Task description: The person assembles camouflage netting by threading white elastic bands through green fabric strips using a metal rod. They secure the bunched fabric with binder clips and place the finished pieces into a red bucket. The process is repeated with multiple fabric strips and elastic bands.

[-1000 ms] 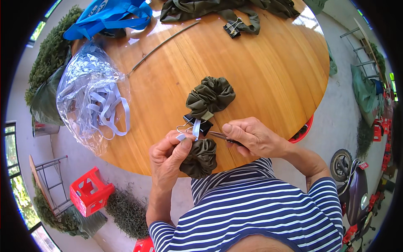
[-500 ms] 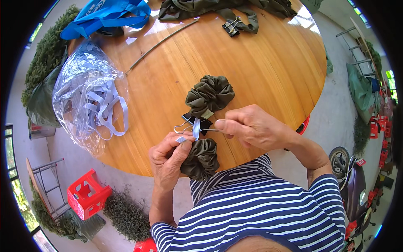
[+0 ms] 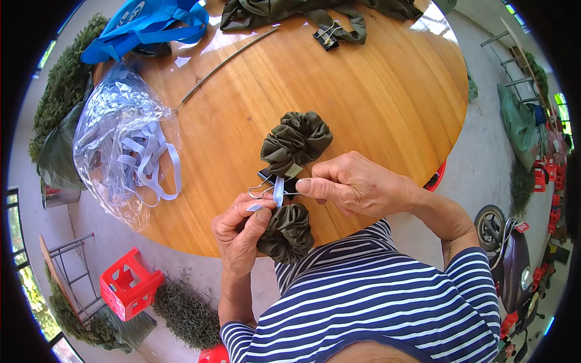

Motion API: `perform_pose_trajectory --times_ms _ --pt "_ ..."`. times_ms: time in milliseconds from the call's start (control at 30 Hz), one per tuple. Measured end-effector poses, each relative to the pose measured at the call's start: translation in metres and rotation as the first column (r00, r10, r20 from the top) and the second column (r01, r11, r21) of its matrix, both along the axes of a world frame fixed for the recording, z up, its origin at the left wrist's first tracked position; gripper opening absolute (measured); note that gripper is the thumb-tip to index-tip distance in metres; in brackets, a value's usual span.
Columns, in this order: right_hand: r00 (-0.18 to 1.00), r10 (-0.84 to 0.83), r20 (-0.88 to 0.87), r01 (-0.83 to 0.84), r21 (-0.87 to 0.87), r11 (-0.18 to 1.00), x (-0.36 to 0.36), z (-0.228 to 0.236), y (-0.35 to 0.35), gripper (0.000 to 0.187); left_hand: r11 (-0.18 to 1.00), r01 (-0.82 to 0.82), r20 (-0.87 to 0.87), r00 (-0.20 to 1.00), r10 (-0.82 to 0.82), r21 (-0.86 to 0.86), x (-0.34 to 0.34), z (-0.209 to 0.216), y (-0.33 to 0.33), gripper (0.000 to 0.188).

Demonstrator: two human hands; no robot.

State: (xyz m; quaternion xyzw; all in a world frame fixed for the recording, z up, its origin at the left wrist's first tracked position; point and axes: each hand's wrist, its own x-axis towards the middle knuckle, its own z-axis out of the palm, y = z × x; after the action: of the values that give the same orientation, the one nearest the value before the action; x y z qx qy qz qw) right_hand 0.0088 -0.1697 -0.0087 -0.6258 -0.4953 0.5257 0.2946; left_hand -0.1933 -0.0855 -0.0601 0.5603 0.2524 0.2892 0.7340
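Note:
Gathered dark-green fabric lies near the table's front edge in two bunches: a far one (image 3: pixel 298 140) and a near one (image 3: pixel 289 233). Pale elastic band (image 3: pixel 278 191) bridges the gap between them. A black binder clip (image 3: pixel 266 175) with wire handles sits there, partly behind the elastic. My left hand (image 3: pixel 241 227) is closed, pinching a short elastic end between thumb and fingers, right against the near bunch. On the other side, my right hand (image 3: pixel 348 186) is closed with thumb and forefinger at the clip's right wire handle. Its other fingers are curled under and partly hidden.
A clear plastic bag (image 3: pixel 100 130) with loose pale elastic lies at the table's left. Farther back are a blue bag (image 3: pixel 145 27), a thin dark rod (image 3: pixel 224 68), more green fabric (image 3: pixel 272 13) and another binder clip (image 3: pixel 327 37). A red stool (image 3: pixel 128 284) stands on the floor.
My view has shifted slightly. My right hand has drawn a little closer to the elastic and the clip. The left hand keeps its pinch on the elastic end.

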Motion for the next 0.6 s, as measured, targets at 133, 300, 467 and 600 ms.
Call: perform_pose_trajectory --times_ms 133,300,467,600 --pt "1.000 0.001 0.001 -0.001 0.013 1.000 -0.0011 -0.0018 -0.0001 0.053 1.000 -0.014 0.007 1.000 0.014 0.009 0.0021 0.0015 -0.0011 0.012" --pt "0.999 -0.002 -0.032 0.001 -0.029 1.000 0.0001 0.0012 0.0005 0.053 1.000 -0.027 0.015 1.000 0.027 -0.009 0.0028 0.0015 -0.0020 0.013" --pt "0.988 -0.009 -0.152 -0.010 -0.128 0.992 -0.0002 0.0057 0.0002 0.054 0.983 -0.010 0.117 0.993 0.032 -0.181 0.0020 0.0016 0.0015 0.015" --pt "0.985 -0.020 -0.169 -0.004 -0.139 0.990 -0.0039 0.0048 0.0010 0.054 0.966 0.043 0.180 0.984 0.004 -0.254 0.0019 0.0048 0.0037 0.016"
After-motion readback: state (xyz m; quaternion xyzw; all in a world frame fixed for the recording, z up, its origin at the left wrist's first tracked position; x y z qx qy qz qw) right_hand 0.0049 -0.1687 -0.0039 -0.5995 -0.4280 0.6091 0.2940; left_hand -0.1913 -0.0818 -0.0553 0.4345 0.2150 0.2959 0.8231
